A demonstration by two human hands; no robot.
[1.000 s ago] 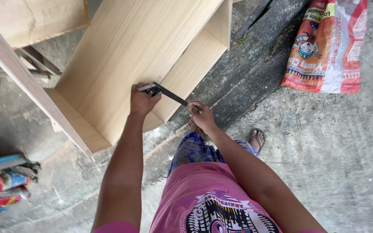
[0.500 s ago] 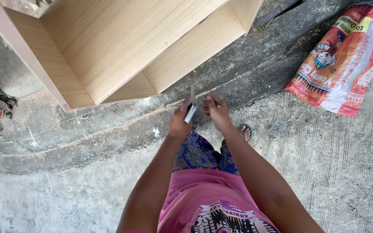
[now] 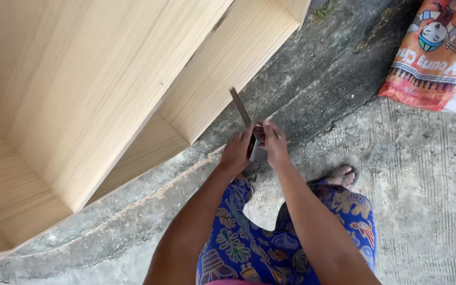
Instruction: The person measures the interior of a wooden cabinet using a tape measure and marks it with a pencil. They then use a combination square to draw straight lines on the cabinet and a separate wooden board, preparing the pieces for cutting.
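left hand [image 3: 237, 153] + right hand [image 3: 274, 143]: fingers now both gripping thin dark metal-bladed hand tool [image 3: 241, 110] | lifted off pale wooden cabinet [image 3: 106, 89], held over concrete floor [image 3: 423, 174]

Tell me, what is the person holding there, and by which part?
Both hands grip a try square: the left hand and right hand close around its lower handle end, while the thin metal blade sticks up free above them.

Rough concrete floor [image 3: 423, 211], wooden cabinet [image 3: 96, 105], printed sack [image 3: 439, 53]
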